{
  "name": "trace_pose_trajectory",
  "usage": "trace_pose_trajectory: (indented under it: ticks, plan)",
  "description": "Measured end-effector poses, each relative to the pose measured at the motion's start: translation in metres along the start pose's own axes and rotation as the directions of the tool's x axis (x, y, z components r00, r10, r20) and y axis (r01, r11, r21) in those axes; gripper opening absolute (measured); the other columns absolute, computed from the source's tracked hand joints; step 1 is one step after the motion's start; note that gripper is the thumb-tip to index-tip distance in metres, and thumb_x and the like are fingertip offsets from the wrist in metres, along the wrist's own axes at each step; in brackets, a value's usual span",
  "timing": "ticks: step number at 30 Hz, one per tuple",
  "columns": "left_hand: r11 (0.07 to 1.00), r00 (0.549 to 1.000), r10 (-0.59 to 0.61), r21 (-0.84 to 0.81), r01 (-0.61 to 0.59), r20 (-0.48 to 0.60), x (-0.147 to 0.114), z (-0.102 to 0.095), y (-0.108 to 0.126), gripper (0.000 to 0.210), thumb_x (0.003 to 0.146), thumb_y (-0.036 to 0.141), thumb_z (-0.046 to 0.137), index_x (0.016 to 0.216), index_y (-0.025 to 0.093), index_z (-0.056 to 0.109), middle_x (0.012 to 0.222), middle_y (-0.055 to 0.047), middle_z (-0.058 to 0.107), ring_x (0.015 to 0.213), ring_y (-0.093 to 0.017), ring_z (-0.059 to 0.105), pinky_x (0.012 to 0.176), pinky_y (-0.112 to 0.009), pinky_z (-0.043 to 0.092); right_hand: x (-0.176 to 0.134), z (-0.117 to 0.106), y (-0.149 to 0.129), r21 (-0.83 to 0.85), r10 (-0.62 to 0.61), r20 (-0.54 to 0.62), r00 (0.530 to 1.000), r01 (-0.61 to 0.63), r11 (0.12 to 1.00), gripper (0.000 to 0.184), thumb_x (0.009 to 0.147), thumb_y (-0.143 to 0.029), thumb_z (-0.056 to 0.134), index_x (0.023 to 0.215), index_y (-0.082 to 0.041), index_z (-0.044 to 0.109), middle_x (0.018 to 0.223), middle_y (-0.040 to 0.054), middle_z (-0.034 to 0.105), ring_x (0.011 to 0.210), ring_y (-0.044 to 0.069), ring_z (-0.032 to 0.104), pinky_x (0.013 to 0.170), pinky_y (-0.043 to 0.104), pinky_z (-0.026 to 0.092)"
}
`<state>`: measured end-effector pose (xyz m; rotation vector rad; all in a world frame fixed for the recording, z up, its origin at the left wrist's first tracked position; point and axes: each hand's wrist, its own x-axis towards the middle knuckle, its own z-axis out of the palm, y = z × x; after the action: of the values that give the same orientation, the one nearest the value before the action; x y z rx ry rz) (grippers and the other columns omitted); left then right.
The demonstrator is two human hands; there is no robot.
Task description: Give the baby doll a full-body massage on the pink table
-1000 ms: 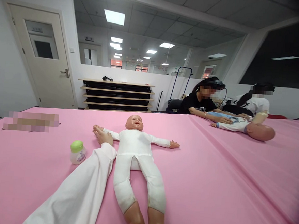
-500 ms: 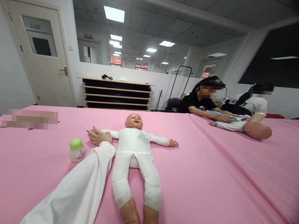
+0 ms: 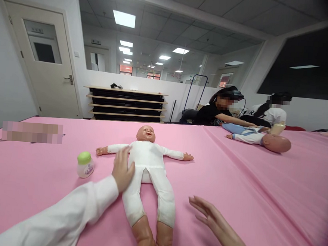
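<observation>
Hands have shifted in the last second. Our left hand (image 3: 123,169), which lay on the doll's (image 3: 148,176) outstretched arm a second ago, now rests against the side of its torso, fingers loosely spread and gripping nothing. That arm lies bare on the cloth (image 3: 246,188) again, reaching toward the jar (image 3: 85,164). Our right hand (image 3: 209,214), only a sliver at the bottom edge half a second ago, now comes into view beside the doll's legs, palm down, fingers wide and straight, holding nothing and touching nothing that we can see.

We find the doll on its back in the middle of the pink cloth, head away from us, arms flung out, legs toward us, white suit on, bare feet near the bottom edge. The small jar with the green lid stands just left of our left hand, apart from it.

We judge that we have let go of the arm and are moving both hands in on the trunk and legs; neither has a grip yet.

Across the table, two other people (image 3: 218,111) bend over a second doll (image 3: 260,139), well apart from ours. A door (image 3: 44,62) and low shelves (image 3: 127,105) stand behind.
</observation>
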<state>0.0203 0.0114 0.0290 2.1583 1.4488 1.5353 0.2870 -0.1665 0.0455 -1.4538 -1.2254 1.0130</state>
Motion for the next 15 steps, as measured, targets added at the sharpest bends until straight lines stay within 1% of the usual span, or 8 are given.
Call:
trace_pose_trajectory:
  ticks: [2, 4, 6, 7, 9, 12, 13, 15]
  plan:
    - [0.978, 0.973, 0.208, -0.026, -0.206, 0.104, -0.036, -0.022, 0.020, 0.042, 0.081, 0.019, 0.040, 0.123, 0.023, 0.039, 0.121, -0.010, 0.047, 0.115, -0.025, 0.041, 0.096, -0.047, 0.035, 0.030, 0.000, -0.020, 0.196, 0.078, 0.087, 0.993, -0.094, 0.976, 0.040, 0.081, -0.037, 0.049, 0.118, -0.021, 0.050, 0.132, 0.0085, 0.043, 0.122, 0.020, 0.041, 0.105, 0.038, 0.031]
    - [0.920, 0.899, 0.391, -0.055, -0.388, 0.196, -0.068, -0.040, 0.036, 0.035, 0.083, 0.020, 0.039, 0.117, 0.023, 0.046, 0.118, -0.010, 0.050, 0.110, -0.022, 0.046, 0.091, -0.040, 0.041, 0.069, 0.007, -0.023, 0.419, 0.235, 0.166, 0.958, -0.284, 0.863, 0.031, 0.084, -0.028, 0.045, 0.110, -0.013, 0.052, 0.123, 0.0147, 0.051, 0.113, 0.021, 0.050, 0.100, 0.037, 0.038]
    - [0.818, 0.800, 0.573, -0.064, -0.571, 0.178, -0.089, -0.049, 0.046, 0.024, 0.085, 0.025, 0.041, 0.104, 0.025, 0.055, 0.108, -0.007, 0.057, 0.101, -0.020, 0.051, 0.086, -0.037, 0.043, 0.111, 0.019, -0.015, 0.563, 0.395, 0.165, 0.904, -0.415, 0.715, 0.030, 0.084, -0.022, 0.042, 0.109, -0.008, 0.048, 0.119, 0.0190, 0.052, 0.108, 0.021, 0.055, 0.095, 0.035, 0.043]
    - [0.784, 0.766, 0.618, -0.059, -0.618, 0.177, -0.095, -0.050, 0.049, 0.019, 0.085, 0.027, 0.044, 0.099, 0.026, 0.057, 0.105, -0.005, 0.059, 0.097, -0.019, 0.053, 0.082, -0.034, 0.044, 0.131, 0.026, -0.009, 0.601, 0.464, 0.093, 0.881, -0.421, 0.679, 0.029, 0.084, -0.020, 0.041, 0.109, -0.007, 0.046, 0.117, 0.0204, 0.053, 0.106, 0.020, 0.056, 0.093, 0.032, 0.045]
    - [0.768, 0.752, 0.636, -0.047, -0.638, 0.173, -0.101, -0.046, 0.051, 0.014, 0.085, 0.030, 0.046, 0.089, 0.027, 0.059, 0.095, -0.002, 0.062, 0.086, -0.016, 0.056, 0.073, -0.030, 0.045, 0.166, 0.039, 0.001, 0.650, 0.477, -0.005, 0.879, -0.360, 0.669, 0.029, 0.084, -0.018, 0.040, 0.111, -0.007, 0.044, 0.115, 0.0199, 0.053, 0.106, 0.018, 0.056, 0.090, 0.029, 0.047]
    - [0.795, 0.773, 0.602, -0.053, -0.605, 0.202, -0.106, -0.033, 0.045, 0.020, 0.087, 0.035, 0.041, 0.082, 0.024, 0.058, 0.074, 0.000, 0.062, 0.067, -0.011, 0.055, 0.061, -0.024, 0.044, 0.209, 0.055, 0.007, 0.671, 0.455, -0.021, 0.890, -0.325, 0.666, 0.030, 0.086, -0.025, 0.037, 0.108, -0.006, 0.045, 0.110, 0.0197, 0.055, 0.104, 0.018, 0.057, 0.086, 0.027, 0.048]
    - [0.790, 0.764, 0.605, -0.048, -0.611, 0.224, -0.108, -0.028, 0.041, 0.022, 0.088, 0.034, 0.040, 0.081, 0.023, 0.057, 0.068, 0.001, 0.060, 0.062, -0.010, 0.053, 0.058, -0.023, 0.043, 0.221, 0.058, 0.007, 0.674, 0.436, -0.022, 0.899, -0.309, 0.671, 0.032, 0.087, -0.028, 0.036, 0.107, -0.006, 0.046, 0.107, 0.0198, 0.056, 0.102, 0.017, 0.058, 0.085, 0.027, 0.049]
    - [0.742, 0.712, 0.652, -0.025, -0.670, 0.261, -0.114, -0.018, 0.033, 0.019, 0.089, 0.029, 0.040, 0.081, 0.021, 0.055, 0.064, 0.002, 0.058, 0.058, -0.009, 0.050, 0.055, -0.022, 0.042, 0.244, 0.061, 0.007, 0.680, 0.354, -0.044, 0.934, -0.232, 0.696, 0.034, 0.088, -0.032, 0.033, 0.104, -0.006, 0.048, 0.102, 0.0188, 0.058, 0.097, 0.017, 0.060, 0.084, 0.026, 0.049]
